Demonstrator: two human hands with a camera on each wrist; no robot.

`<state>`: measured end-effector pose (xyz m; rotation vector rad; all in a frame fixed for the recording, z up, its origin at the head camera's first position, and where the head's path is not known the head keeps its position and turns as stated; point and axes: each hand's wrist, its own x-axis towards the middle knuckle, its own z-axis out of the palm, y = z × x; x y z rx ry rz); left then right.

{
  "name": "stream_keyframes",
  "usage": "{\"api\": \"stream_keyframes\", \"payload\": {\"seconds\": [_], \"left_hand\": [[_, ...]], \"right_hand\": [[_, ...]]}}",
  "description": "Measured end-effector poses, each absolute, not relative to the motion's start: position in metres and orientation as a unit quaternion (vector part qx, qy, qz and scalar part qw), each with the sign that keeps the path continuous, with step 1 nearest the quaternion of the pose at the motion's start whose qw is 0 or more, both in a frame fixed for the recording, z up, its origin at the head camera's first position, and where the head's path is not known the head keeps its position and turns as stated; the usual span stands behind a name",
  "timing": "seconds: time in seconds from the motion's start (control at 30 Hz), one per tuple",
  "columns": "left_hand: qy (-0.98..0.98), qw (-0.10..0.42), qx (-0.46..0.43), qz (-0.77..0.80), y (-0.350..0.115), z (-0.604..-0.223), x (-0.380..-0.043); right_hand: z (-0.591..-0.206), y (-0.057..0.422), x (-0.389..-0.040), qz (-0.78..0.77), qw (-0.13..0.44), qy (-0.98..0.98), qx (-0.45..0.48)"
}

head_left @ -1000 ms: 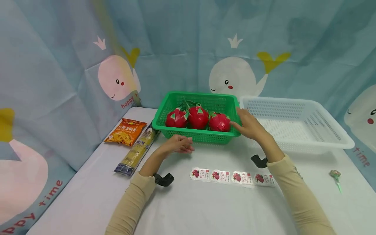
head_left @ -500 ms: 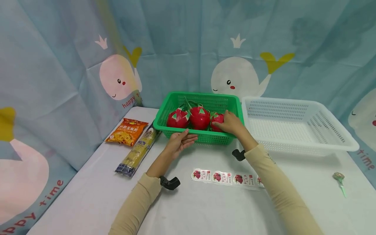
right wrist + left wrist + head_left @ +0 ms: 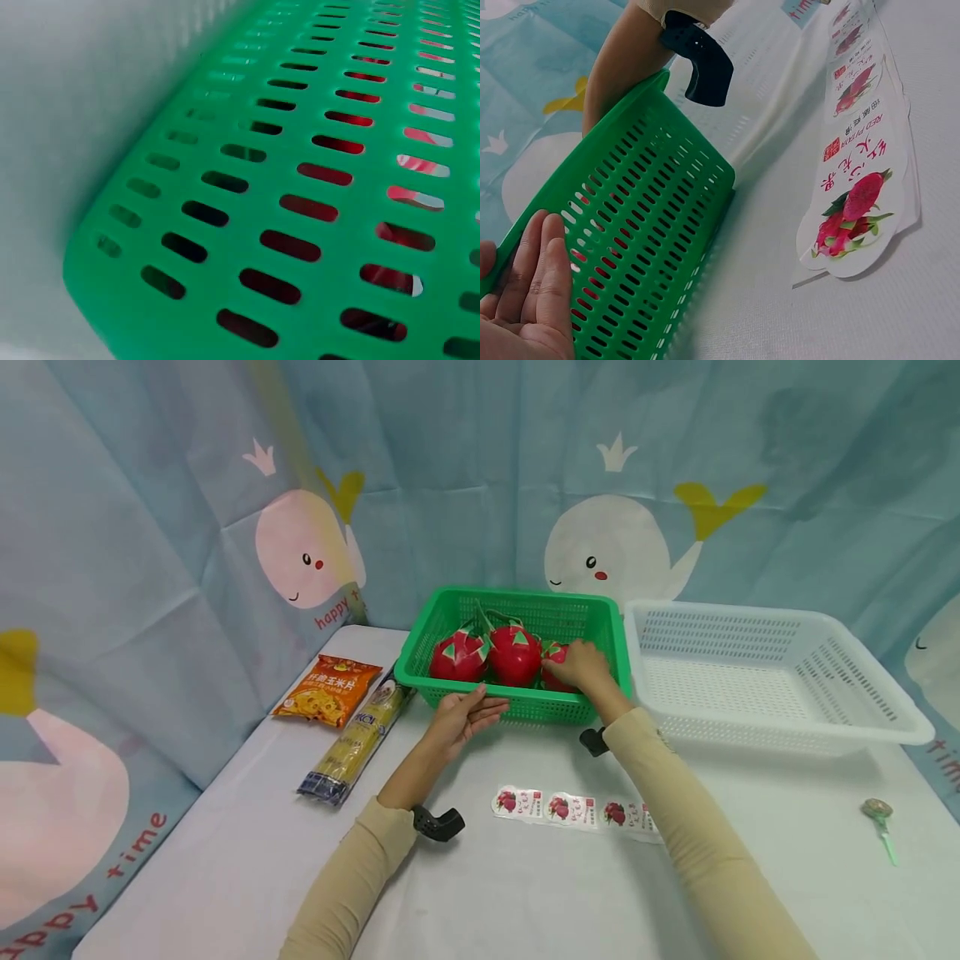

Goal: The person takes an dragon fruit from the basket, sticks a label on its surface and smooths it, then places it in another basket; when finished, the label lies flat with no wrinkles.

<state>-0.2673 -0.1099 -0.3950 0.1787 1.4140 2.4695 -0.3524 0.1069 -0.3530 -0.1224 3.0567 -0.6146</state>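
Red dragon fruits with green-tipped scales, among them the left one (image 3: 459,657) and the middle one (image 3: 514,656), lie in a green plastic basket (image 3: 517,708). My right hand (image 3: 587,667) reaches over the basket's front rim and grips the rightmost dragon fruit (image 3: 553,675), covering much of it. Against the outer front wall rests my left hand (image 3: 459,718), its fingers straight, thumb up at the rim; the left wrist view shows these fingers (image 3: 544,277) beside the slots. The right wrist view holds only the slotted green wall (image 3: 300,187), with red behind it; the hand is hidden there.
A white basket (image 3: 780,724) stands right of the green one. Dragon fruit stickers (image 3: 572,810) lie in a strip on the table in front. An orange snack bag (image 3: 327,691) and a noodle packet (image 3: 356,743) lie left. A lollipop (image 3: 877,812) lies far right.
My right hand has come from the basket's right edge down onto the rightmost dragon fruit. My left hand has risen to the front wall and straightened its fingers. The view has shifted slightly.
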Motion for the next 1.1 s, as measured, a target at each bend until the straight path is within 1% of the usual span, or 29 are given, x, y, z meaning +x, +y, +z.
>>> {"api": "stream_keyframes", "payload": {"seconds": [0.33,0.57,0.77,1.0,1.1], "left_hand": [[0.493,0.135,0.059,0.858,-0.112,-0.395,-0.266],[0.5,0.133,0.059,0.854,-0.109,-0.397,-0.265],[0.501,0.134,0.056,0.853,-0.108,-0.396,-0.266],[0.502,0.134,0.061,0.852,-0.109,-0.394,-0.265],[0.502,0.134,0.065,0.852,-0.11,-0.395,-0.265]], "right_hand": [[-0.353,0.108,-0.353,-0.265,-0.025,0.96,-0.089],[-0.353,0.114,-0.352,-0.304,-0.046,0.947,-0.089],[-0.346,0.118,-0.349,-0.308,-0.048,0.946,-0.086],[-0.334,0.115,-0.348,-0.278,-0.092,0.95,-0.112],[-0.327,0.113,-0.347,-0.255,-0.098,0.954,-0.121]]}}
